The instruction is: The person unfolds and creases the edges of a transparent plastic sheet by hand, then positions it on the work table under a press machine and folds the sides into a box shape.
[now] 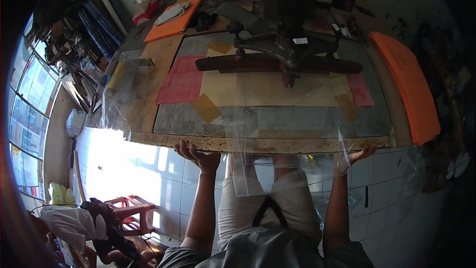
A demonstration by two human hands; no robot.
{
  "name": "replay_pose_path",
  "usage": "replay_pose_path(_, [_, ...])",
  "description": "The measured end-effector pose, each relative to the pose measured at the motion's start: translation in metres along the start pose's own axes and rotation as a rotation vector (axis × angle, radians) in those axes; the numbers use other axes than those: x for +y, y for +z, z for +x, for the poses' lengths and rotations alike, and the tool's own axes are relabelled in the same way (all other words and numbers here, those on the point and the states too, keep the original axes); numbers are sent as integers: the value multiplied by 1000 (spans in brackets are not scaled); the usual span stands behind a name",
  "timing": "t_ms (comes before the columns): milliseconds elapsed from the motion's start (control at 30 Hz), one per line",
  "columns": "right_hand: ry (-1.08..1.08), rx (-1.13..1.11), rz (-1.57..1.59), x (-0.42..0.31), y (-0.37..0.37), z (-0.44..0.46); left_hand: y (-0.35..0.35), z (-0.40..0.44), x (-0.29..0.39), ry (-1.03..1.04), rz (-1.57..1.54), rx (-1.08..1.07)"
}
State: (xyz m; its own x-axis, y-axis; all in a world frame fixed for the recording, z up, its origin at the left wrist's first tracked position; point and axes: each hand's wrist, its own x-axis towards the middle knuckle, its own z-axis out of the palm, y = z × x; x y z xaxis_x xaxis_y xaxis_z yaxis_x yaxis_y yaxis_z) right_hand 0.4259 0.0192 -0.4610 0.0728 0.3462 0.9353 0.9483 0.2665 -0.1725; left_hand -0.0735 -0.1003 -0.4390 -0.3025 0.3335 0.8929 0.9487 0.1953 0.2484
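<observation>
The left hand (198, 157) rests at the front edge of the table (173, 125), fingers loosely spread with nothing clearly gripped; the right hand (361, 155) sits farther along, partly behind the plastic sheet (244, 181), so its grip cannot be told. The sheet lies across the tabletop and hangs past that edge; its loose folds could crease beneath the metal bar (238, 63), or an uneven pull could skew it.

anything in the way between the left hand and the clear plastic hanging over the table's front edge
Nothing visible: the left hand is at the table's front edge, and the clear plastic hangs over that edge, just to its right. I cannot tell whether plastic also touches the right hand.
</observation>
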Motion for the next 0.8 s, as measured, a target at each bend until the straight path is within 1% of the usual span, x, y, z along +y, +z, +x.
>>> replay_pose_path(167, [19, -25, -3, -1, -4, -1, -1, 2, 2, 9, -2, 3])
replay_pose_path(433, [49, 6, 47, -4, 2, -2, -2, 3, 2, 16, -1, -4])
replay_pose_path(533, [36, 24, 21, -6, 4, 0, -3, 5, 6, 2, -17, 5])
replay_pose_path(633, [54, -28, -49, -3, 1, -5, -4, 7, 7, -3, -6, 9])
replay_pose_path(800, [29, -19, -56, -5, -2, -5, -17, 12, 15, -11, -15, -42])
